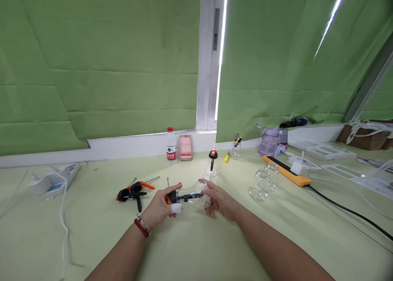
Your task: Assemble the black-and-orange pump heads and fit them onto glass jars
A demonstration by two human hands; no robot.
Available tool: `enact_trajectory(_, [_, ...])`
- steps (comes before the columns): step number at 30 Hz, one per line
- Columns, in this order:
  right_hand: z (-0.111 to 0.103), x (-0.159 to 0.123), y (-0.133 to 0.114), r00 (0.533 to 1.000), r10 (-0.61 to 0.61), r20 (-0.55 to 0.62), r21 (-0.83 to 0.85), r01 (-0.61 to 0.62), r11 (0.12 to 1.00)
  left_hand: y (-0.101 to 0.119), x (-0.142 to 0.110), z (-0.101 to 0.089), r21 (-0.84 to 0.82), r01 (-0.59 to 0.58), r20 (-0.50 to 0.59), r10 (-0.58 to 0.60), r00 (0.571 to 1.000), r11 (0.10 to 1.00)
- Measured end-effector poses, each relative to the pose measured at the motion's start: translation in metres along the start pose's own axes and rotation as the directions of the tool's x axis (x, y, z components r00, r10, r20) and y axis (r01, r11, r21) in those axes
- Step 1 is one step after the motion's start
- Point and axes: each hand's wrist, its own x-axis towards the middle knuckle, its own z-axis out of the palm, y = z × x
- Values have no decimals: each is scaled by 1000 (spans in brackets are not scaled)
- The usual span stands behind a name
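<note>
My left hand (160, 204) is closed around a black-and-orange bottle lid (172, 197), with a white wrapping on one finger. A dark stem (190, 196) runs from the lid into a clear bottle (196, 188) lying sideways between my hands. Around the bottle's base, the fingers of my right hand (221, 200) are curled. I cannot tell how tightly the lid sits on the neck. Left of my left hand lie several loose black-and-orange lids (134, 190) with metal rods. Beyond my hands, a similar clear bottle (211, 166) stands upright with its lid on.
Several clear bottles (262, 182) are on the right, beside an orange power strip (287, 170). At the back stand a red-capped water bottle (171, 147), a pink box (186, 147), a jar (236, 151) with tools and a purple jug (269, 142). A white power strip (57, 182) lies left.
</note>
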Motion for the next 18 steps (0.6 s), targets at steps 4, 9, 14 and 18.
enact_trajectory(4, [1,0,0,1000,16,4,2,-17,1000,-2,0,-1,33,6,7,-6,1000,999])
enact_trajectory(9, [2,3,2,999,37,0,-21,-37,999,-4,1,-1,89,15,5,-15,1000,996])
enact_trajectory(14, [-2,2,4,999,-27,-27,-124,23,992,2,-1,3,109,-5,-20,7,1000,994])
enact_trajectory(18, [-6,-4,6,993,-117,-10,-364,105,925,5,-3,6,65,-79,-5,80,997,995])
